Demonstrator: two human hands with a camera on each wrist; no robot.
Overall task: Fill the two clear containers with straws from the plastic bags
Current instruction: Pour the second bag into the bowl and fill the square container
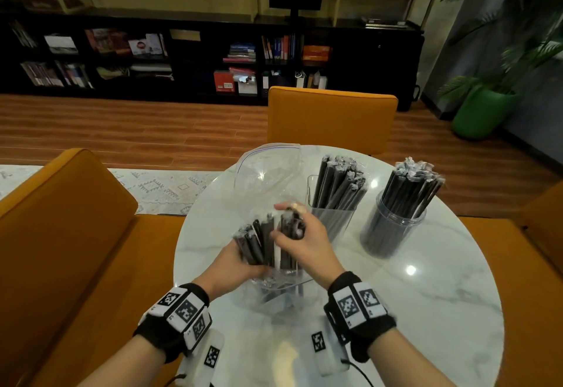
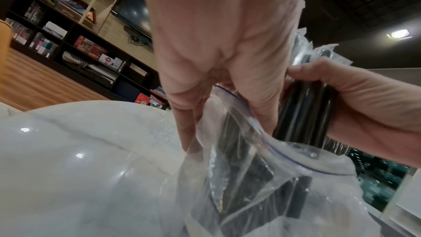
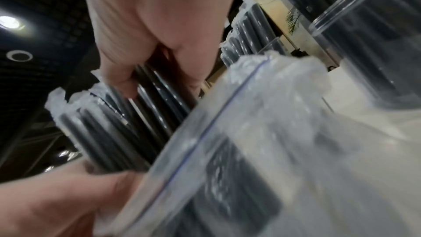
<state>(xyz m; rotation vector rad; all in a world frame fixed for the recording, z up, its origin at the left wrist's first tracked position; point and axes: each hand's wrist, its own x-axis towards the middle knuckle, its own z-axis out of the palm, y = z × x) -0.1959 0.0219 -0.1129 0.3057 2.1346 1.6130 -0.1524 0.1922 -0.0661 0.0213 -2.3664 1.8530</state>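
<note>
A clear zip bag (image 1: 275, 290) with black wrapped straws (image 1: 259, 243) in it stands on the white marble table (image 1: 426, 295) in front of me. My left hand (image 1: 243, 264) grips the bag (image 2: 250, 186) at its opened rim. My right hand (image 1: 292, 228) is curled round a bundle of the straws (image 2: 303, 111) that sticks up out of the bag. Two clear containers stand to the right, a squarish one (image 1: 332, 222) and a round one (image 1: 393, 231), both packed with upright black straws. In the right wrist view the straws (image 3: 159, 100) lie under my right fingers (image 3: 123, 82).
A limp, clear zip bag (image 1: 268, 170) lies at the table's far side. Orange chairs (image 1: 332, 118) stand around the table, one behind it and one (image 1: 61, 234) to my left. A green plant pot (image 1: 481, 109) stands on the floor at far right.
</note>
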